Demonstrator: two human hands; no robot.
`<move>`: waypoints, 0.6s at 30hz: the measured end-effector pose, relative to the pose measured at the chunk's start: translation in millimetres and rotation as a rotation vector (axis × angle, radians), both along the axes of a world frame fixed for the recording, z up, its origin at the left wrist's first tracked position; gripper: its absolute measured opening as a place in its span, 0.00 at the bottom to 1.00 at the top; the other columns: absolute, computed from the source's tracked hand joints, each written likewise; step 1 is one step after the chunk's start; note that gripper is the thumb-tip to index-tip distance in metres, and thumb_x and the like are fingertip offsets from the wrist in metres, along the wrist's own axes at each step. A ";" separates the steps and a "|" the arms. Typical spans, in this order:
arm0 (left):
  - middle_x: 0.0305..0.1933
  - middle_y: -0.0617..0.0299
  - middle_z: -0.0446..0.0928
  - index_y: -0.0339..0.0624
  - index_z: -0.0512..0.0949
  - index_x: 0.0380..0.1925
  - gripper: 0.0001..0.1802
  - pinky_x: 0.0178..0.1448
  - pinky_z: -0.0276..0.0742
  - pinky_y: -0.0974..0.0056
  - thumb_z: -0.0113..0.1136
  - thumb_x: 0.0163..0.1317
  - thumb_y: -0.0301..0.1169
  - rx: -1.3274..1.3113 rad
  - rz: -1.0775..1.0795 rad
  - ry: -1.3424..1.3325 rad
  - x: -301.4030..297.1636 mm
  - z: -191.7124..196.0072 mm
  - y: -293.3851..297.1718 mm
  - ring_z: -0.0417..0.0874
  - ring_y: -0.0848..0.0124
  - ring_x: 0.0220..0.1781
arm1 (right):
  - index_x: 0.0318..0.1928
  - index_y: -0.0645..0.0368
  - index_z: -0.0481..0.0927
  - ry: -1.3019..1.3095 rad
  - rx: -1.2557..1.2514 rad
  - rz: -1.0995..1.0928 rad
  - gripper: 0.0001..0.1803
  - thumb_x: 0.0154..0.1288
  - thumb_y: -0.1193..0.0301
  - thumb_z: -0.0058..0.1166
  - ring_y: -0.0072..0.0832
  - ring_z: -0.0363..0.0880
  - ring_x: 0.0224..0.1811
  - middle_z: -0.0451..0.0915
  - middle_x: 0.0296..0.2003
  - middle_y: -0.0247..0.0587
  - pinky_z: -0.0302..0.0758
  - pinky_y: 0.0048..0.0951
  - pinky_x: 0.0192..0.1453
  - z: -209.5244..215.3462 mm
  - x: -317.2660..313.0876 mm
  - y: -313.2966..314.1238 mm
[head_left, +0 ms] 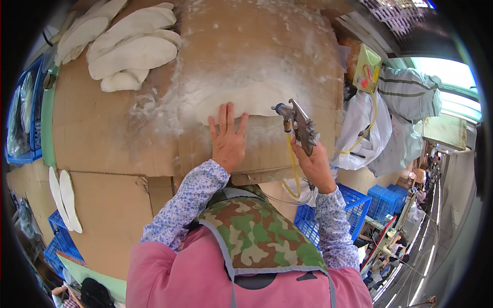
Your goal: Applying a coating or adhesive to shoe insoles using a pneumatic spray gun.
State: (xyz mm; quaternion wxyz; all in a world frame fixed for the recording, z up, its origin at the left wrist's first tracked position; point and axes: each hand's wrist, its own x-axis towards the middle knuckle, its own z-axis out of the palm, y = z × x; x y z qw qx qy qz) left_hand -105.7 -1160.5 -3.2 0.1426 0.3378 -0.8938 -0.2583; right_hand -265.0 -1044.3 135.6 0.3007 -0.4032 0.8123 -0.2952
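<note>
A white insole (251,98) lies lengthwise across the cardboard-covered table, its outline softened by the whitish residue around it. My left hand (229,141) is spread with its fingertips on the insole's near edge, grasping nothing. Closed around the handle of a metal spray gun (306,129) is my right hand (315,165). The gun's blue-ringed nozzle points left, at the insole's right end. A yellow hose (294,169) hangs from beneath the gun's front. Whether the trigger is pulled, I cannot tell.
More white insoles (132,54) are piled at the far left, and a pair (64,197) rests on cardboard at near left. A yellowish container (367,66) with a hose stands right of the table, above white bags (362,128). Blue crates (354,208) sit at the lower right.
</note>
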 end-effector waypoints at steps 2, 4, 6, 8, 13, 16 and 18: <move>0.73 0.46 0.43 0.45 0.62 0.63 0.34 0.70 0.37 0.35 0.57 0.53 0.29 -0.002 0.010 0.008 4.3 0.0 -1.2 0.40 0.51 0.76 | 0.45 0.63 0.73 0.003 -0.015 0.012 0.10 0.63 0.76 0.52 0.26 0.73 0.32 0.77 0.31 0.40 0.71 0.27 0.40 -1.5 4.8 -4.4; 0.73 0.46 0.43 0.45 0.62 0.63 0.35 0.69 0.38 0.35 0.57 0.53 0.29 -0.012 0.014 0.039 9.3 -0.1 -2.1 0.40 0.52 0.76 | 0.44 0.63 0.73 -0.053 -0.020 0.029 0.09 0.63 0.76 0.52 0.26 0.73 0.32 0.77 0.31 0.40 0.71 0.26 0.40 -3.3 9.2 -8.1; 0.73 0.46 0.43 0.46 0.62 0.64 0.35 0.69 0.38 0.35 0.57 0.53 0.29 -0.008 0.022 -0.010 15.1 -0.4 -3.6 0.40 0.52 0.76 | 0.44 0.63 0.73 -0.056 -0.011 0.050 0.09 0.63 0.76 0.52 0.26 0.73 0.32 0.77 0.31 0.41 0.71 0.26 0.40 -4.3 13.4 -10.9; 0.73 0.45 0.43 0.47 0.61 0.64 0.35 0.69 0.39 0.35 0.57 0.53 0.29 -0.008 0.026 -0.035 20.9 -0.7 -5.0 0.40 0.51 0.76 | 0.44 0.63 0.72 -0.058 -0.004 0.071 0.09 0.63 0.77 0.52 0.26 0.74 0.33 0.77 0.31 0.41 0.71 0.26 0.40 -4.9 17.6 -13.7; 0.73 0.46 0.43 0.47 0.61 0.64 0.35 0.69 0.39 0.35 0.56 0.53 0.29 -0.008 0.083 -0.048 36.7 -1.1 -9.2 0.40 0.52 0.76 | 0.44 0.64 0.72 -0.082 0.019 0.104 0.09 0.63 0.76 0.52 0.28 0.75 0.33 0.77 0.32 0.43 0.72 0.27 0.41 -5.7 29.9 -23.6; 0.73 0.45 0.42 0.47 0.61 0.64 0.35 0.69 0.39 0.35 0.56 0.52 0.28 -0.006 0.102 -0.056 47.1 -0.6 -10.3 0.40 0.51 0.76 | 0.44 0.63 0.72 -0.130 0.069 0.126 0.09 0.63 0.76 0.52 0.29 0.76 0.34 0.78 0.32 0.43 0.72 0.28 0.41 -4.6 38.7 -29.3; 0.73 0.44 0.42 0.47 0.61 0.64 0.36 0.69 0.39 0.35 0.56 0.52 0.28 0.002 0.115 -0.078 53.0 -0.4 -9.6 0.40 0.50 0.75 | 0.44 0.63 0.72 -0.140 0.052 0.163 0.09 0.63 0.76 0.52 0.29 0.76 0.33 0.78 0.32 0.43 0.72 0.28 0.41 -6.0 46.3 -34.1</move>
